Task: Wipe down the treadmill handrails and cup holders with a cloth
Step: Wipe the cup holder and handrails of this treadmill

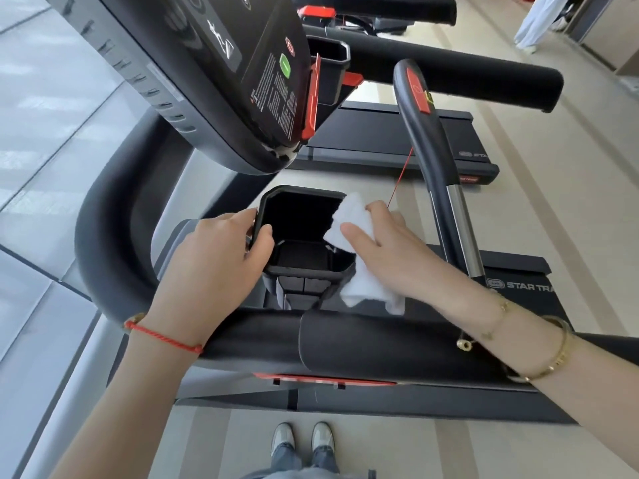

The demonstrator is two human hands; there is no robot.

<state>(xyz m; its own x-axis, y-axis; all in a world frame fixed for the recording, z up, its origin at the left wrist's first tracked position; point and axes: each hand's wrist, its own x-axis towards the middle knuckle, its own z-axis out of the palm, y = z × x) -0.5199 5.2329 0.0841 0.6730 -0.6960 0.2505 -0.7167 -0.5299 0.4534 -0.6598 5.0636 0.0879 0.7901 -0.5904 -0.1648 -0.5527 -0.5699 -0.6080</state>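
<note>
Our left hand (221, 250) grips the left rim of the black cup holder (304, 269), thumb curled over its edge. Our right hand (383, 250) holds the white cloth (349, 216), fingers closed around it, pressing it against the holder's right rim, above the padded handrail (380, 344)

At frame centre the cup holder (304, 233) is black, the cloth (359, 257) beside it white. The handrail (345, 344) across the lower middle is black. Lower left, a red string bracelet (162, 335); lower right, a gold bangle (553, 354). The floor (518, 454) is beige with paler stripes.
</note>
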